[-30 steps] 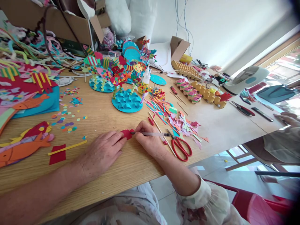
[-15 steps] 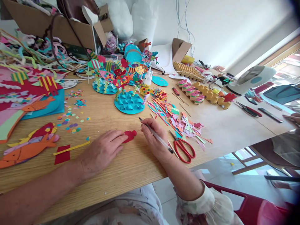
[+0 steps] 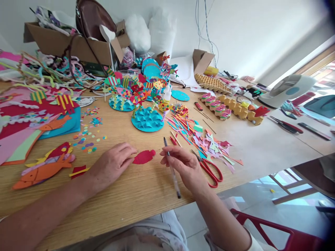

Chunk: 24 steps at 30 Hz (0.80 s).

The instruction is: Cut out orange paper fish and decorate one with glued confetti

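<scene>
A small red fish-shaped cutout lies flat on the wooden table. At its left end rests my left hand, palm down with fingers stretched out; it grips nothing that I can see, and whether the fingertips touch the cutout I cannot tell. My right hand, just right of the cutout, holds a clear pen between thumb and fingers. The pen's dark tip points up and away from me, off the cutout. Red-handled scissors lie partly behind my right hand. A red piece with a yellow strip sits beside my left forearm.
Orange and other fish cutouts lie at left, near scattered paper dots. Blue bases with colourful fish stand behind. Paper scraps, egg-carton strips and pliers are at right. A cardboard box stands back left.
My left hand has drawn back left, uncovering more of the red fish cutout. My right hand has turned the pen more upright and shifted slightly right. The view has shifted a little.
</scene>
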Motion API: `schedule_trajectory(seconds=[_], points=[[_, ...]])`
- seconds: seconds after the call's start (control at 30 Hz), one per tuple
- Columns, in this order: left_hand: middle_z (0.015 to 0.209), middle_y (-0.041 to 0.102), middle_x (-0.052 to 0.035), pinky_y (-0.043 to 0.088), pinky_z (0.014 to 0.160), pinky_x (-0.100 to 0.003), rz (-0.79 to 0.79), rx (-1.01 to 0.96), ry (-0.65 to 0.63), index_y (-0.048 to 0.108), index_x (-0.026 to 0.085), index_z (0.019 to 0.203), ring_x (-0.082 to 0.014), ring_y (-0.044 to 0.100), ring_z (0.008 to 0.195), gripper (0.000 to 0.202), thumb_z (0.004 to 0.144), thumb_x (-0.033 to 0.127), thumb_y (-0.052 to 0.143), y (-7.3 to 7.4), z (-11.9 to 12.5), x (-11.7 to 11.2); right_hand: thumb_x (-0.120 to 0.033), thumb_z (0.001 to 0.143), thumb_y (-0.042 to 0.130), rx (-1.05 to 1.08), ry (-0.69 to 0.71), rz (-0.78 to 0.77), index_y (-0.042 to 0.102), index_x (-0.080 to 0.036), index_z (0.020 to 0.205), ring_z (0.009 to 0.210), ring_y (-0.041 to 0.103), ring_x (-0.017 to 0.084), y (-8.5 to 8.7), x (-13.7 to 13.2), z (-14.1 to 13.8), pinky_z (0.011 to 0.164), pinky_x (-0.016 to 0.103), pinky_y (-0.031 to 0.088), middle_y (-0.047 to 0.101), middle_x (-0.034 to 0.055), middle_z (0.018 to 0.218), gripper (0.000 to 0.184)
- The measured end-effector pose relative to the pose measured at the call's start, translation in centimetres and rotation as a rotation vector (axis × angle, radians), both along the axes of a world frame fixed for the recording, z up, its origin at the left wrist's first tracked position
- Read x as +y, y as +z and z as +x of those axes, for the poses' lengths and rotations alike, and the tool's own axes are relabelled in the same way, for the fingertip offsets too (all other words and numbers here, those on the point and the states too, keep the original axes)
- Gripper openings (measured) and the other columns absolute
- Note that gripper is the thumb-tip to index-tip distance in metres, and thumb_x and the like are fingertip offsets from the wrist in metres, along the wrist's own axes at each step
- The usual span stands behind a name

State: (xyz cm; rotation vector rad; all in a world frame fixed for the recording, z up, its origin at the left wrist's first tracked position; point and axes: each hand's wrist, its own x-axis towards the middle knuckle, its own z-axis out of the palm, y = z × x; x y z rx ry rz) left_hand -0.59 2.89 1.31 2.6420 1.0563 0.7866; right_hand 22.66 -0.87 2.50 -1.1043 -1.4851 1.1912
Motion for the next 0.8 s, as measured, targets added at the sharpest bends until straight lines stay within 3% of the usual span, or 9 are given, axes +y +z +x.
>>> schedule_trajectory(seconds=[0.1, 0.2, 0.3, 0.4, 0.53, 0.8], points=[[0.087, 0.064, -0.0067, 0.051, 0.073, -0.029, 0.040, 0.040, -0.010, 0.061, 0.013, 0.092, -0.0164, 0.061, 0.083, 0.023, 0.090, 0.017, 0.038, -0.1, 0.1, -0.3, -0.022, 0.081, 0.052, 0.027, -0.029, -0.010, 0.056, -0.023, 0.107, 0.061, 0.059, 0.009, -0.2, 0.5, -0.2, 0.052, 0.022, 0.046, 0.061, 0.0035, 0.094, 0.026], [0.081, 0.065, -0.0059, 0.051, 0.068, -0.026, 0.082, 0.040, -0.018, 0.062, 0.014, 0.088, -0.0157, 0.061, 0.078, 0.026, 0.090, 0.014, 0.036, -0.1, 0.1, -0.7, -0.017, 0.083, 0.045, -0.148, -0.043, 0.054, 0.043, -0.025, 0.124, 0.056, 0.054, 0.008, -0.3, 1.3, -0.5, 0.051, 0.021, 0.045, 0.062, 0.0034, 0.095, 0.042], [0.078, 0.066, -0.0041, 0.051, 0.065, -0.024, 0.088, -0.006, -0.039, 0.061, 0.015, 0.087, -0.0143, 0.062, 0.073, 0.024, 0.090, 0.015, 0.037, -0.1, 0.2, -1.2, -0.013, 0.083, 0.044, -0.437, -0.048, 0.133, 0.052, -0.021, 0.113, 0.065, 0.059, 0.013, -0.3, 2.0, -1.1, 0.061, 0.026, 0.047, 0.067, 0.0045, 0.088, 0.032], [0.083, 0.068, -0.0045, 0.052, 0.068, -0.023, 0.051, -0.028, -0.078, 0.059, 0.016, 0.098, -0.0139, 0.064, 0.077, 0.025, 0.089, 0.011, 0.036, 0.0, 0.4, -1.7, -0.014, 0.084, 0.045, -0.622, -0.083, 0.216, 0.061, -0.018, 0.099, 0.081, 0.062, 0.018, -0.4, 2.4, -1.8, 0.071, 0.030, 0.047, 0.069, 0.0070, 0.088, 0.022], [0.086, 0.066, -0.0062, 0.052, 0.070, -0.024, -0.004, 0.026, -0.106, 0.057, 0.015, 0.103, -0.0150, 0.063, 0.079, 0.034, 0.083, 0.003, 0.033, 0.3, 0.6, -2.1, -0.016, 0.087, 0.041, -0.691, -0.118, 0.283, 0.059, -0.017, 0.106, 0.084, 0.064, 0.020, -1.2, 2.4, -2.2, 0.072, 0.029, 0.048, 0.070, 0.0087, 0.095, 0.026], [0.089, 0.062, -0.0045, 0.049, 0.073, -0.024, -0.052, 0.092, -0.140, 0.056, 0.018, 0.099, -0.0150, 0.060, 0.081, 0.027, 0.083, 0.006, 0.038, 0.4, 0.2, -1.9, -0.020, 0.087, 0.040, -0.791, -0.159, 0.314, 0.059, -0.018, 0.110, 0.079, 0.067, 0.022, -1.8, 2.5, -2.2, 0.068, 0.031, 0.051, 0.072, 0.0085, 0.092, 0.030]])
